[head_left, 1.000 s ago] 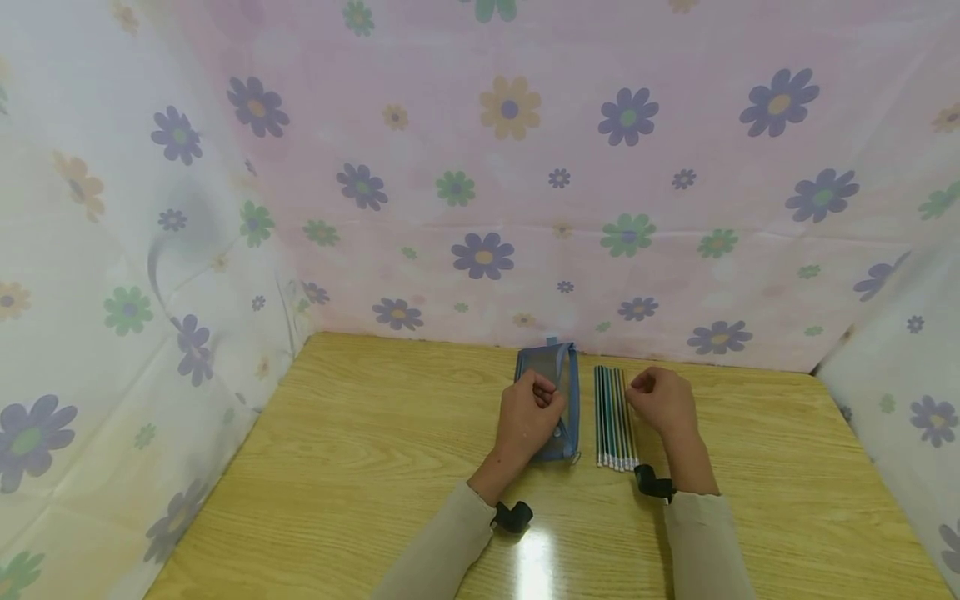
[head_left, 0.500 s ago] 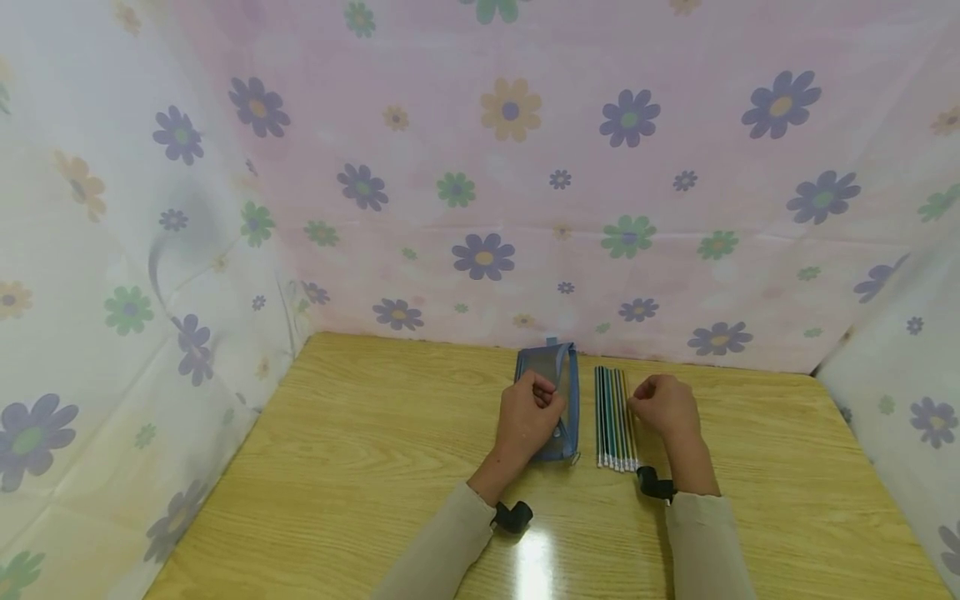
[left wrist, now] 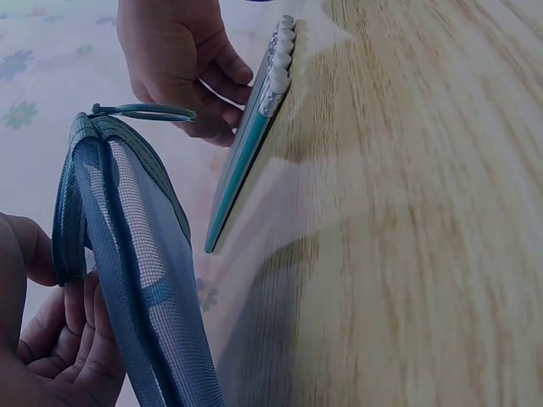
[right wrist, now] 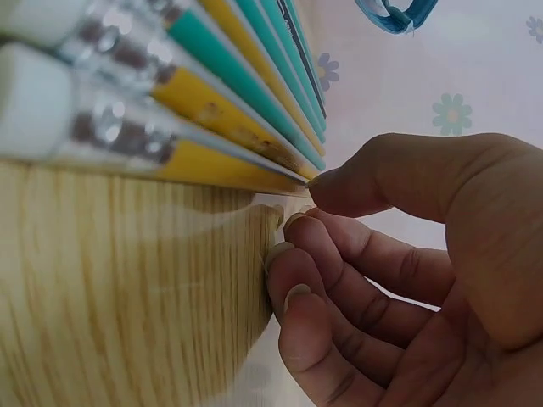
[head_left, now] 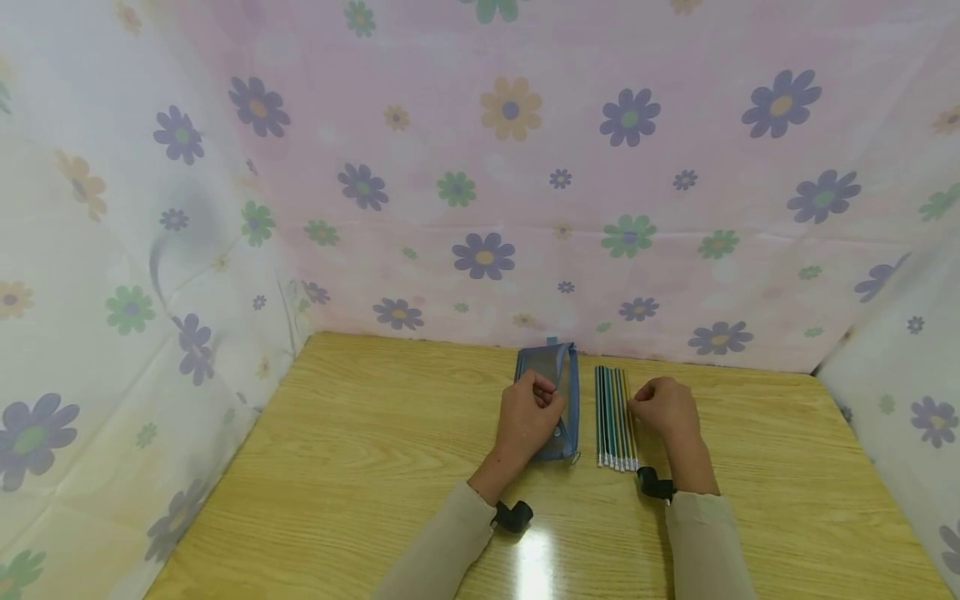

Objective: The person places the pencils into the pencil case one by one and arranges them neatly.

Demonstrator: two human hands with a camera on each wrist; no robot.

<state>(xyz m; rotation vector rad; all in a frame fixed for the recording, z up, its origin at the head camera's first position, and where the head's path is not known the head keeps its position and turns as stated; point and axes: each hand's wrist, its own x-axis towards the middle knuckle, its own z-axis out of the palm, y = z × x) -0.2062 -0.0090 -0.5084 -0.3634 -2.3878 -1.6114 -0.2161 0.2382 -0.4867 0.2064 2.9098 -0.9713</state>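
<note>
In the head view a blue mesh pencil case (head_left: pixel 572 400) lies near the table's back edge. My left hand (head_left: pixel 527 417) lies over it; in the left wrist view its thumb and fingers pinch the zipped edge of the pencil case (left wrist: pixel 72 237). Several pencils (head_left: pixel 613 417) lie side by side to the right of the case, white erasers toward me. At the right end of the row is a yellow pencil (right wrist: pixel 225 170). My right hand (head_left: pixel 666 406) has its thumb tip and curled fingers at this pencil's far part, pinching it close to the wood; the thumb covers its tip.
The wooden table (head_left: pixel 375 467) extends widely to the left and front. A flowered cloth (head_left: pixel 420 167) stands as a wall behind it and on both sides. Black wrist cameras (head_left: pixel 513 517) sit on both wrists. A zip pull loop (left wrist: pixel 144 111) sticks out from the case.
My right hand shifts slightly down and to the right along the row, then stays. My left hand and the pencil case keep their place.
</note>
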